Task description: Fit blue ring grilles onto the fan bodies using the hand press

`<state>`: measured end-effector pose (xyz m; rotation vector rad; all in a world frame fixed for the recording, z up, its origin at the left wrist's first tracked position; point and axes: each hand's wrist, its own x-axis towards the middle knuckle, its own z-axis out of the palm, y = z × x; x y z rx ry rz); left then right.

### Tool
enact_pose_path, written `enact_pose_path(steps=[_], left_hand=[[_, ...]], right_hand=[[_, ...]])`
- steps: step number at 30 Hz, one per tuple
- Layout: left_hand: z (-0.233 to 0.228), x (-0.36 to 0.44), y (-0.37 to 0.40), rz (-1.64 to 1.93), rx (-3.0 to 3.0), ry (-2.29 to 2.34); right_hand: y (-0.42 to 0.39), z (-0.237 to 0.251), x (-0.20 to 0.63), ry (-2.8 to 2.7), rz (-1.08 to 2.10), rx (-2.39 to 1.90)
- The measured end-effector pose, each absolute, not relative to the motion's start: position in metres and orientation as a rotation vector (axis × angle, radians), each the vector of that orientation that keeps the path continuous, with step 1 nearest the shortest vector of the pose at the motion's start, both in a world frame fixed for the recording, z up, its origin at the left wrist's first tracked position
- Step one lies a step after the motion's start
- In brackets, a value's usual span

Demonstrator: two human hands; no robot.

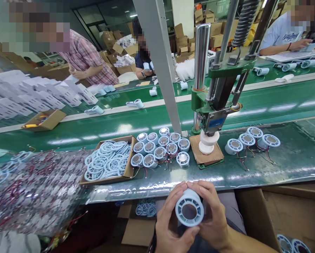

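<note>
A factory hall stacked with cardboard cartons holds a long green conveyor belt point(278, 102), and in front of it runs a green workbench point(291, 158) whose near edge lies just above the person's lap. A hand press point(217, 88) stands at the bench's far edge, its ram resting on a white part on a brown pad. At the bench's left end lies a clear bag of wired parts point(36, 189), blurred, so its contents cannot be counted. Right of it, near the front edge, an open cardboard tray point(128, 172) is heaped with pale blue rings, too tangled to count. Between tray and press sits a cluster of motor cups point(159, 147), about thirteen, with red wires trailing. Right of the press lie four finished cups point(252, 138), close together toward the bench's middle.

Below the bench's front edge, both hands hold one round blue housing point(189, 212), its open ringed face turned to the camera. The left hand point(170, 225) wraps its left side, thumb beneath the rim; the right hand point(214, 218) cups the right side, fingers over the top. Both are grasping the housing, which sits squarely between them.

Three other people work beyond the belt.
</note>
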<state>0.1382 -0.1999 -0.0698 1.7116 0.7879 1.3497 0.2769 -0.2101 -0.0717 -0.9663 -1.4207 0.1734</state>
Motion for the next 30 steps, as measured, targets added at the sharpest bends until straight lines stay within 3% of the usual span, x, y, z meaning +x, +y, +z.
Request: enact_pose_path(steps=[13,25,30], left_hand=[[-0.066,0.132,-0.206,1.224,1.618,1.167],[-0.058,0.126,-0.203,1.129,1.84,1.122],[-0.062,0.144,-0.167,1.022,1.849,1.206]], right_hand=[[-0.215,-0.072,0.275,-1.411,0.237,-1.137],[-0.217,-0.081,0.272,-1.418,0.265,-1.103],[-0.195,-0.055,0.328,-1.763,0.207,-1.193]])
